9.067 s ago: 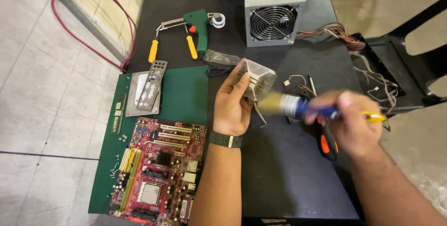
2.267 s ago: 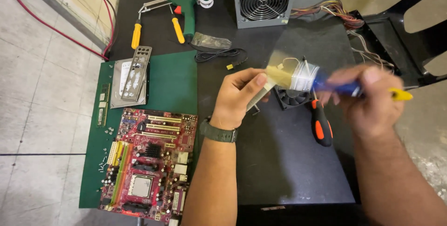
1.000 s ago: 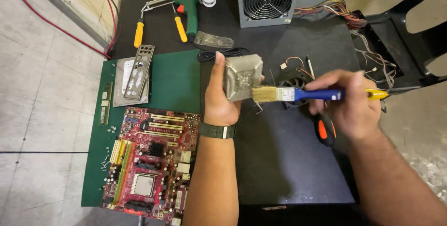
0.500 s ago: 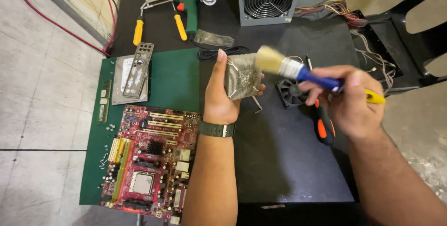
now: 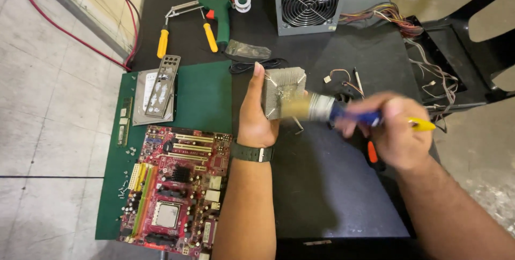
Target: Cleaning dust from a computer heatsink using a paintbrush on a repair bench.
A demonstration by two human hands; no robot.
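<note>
My left hand (image 5: 256, 115) holds a finned aluminium heatsink (image 5: 281, 89) upright above the black table, fins toward me. My right hand (image 5: 394, 131) grips a paintbrush (image 5: 343, 113) with a blue and yellow handle. Its pale bristles lie against the lower face of the heatsink and are motion-blurred. A black watch sits on my left wrist.
A red motherboard (image 5: 174, 185) lies on a green mat (image 5: 201, 96) with a metal back-plate (image 5: 161, 86). Farther back stand a grey power supply (image 5: 311, 0) with loose cables (image 5: 429, 78), a green soldering gun (image 5: 220, 8) and yellow-handled tools (image 5: 162, 43). An orange-handled tool (image 5: 372, 153) lies under my right hand.
The brush has swept down from the heatsink's top edge onto its face. The heatsink has been turned from the earlier tilted position so that its fins face me.
</note>
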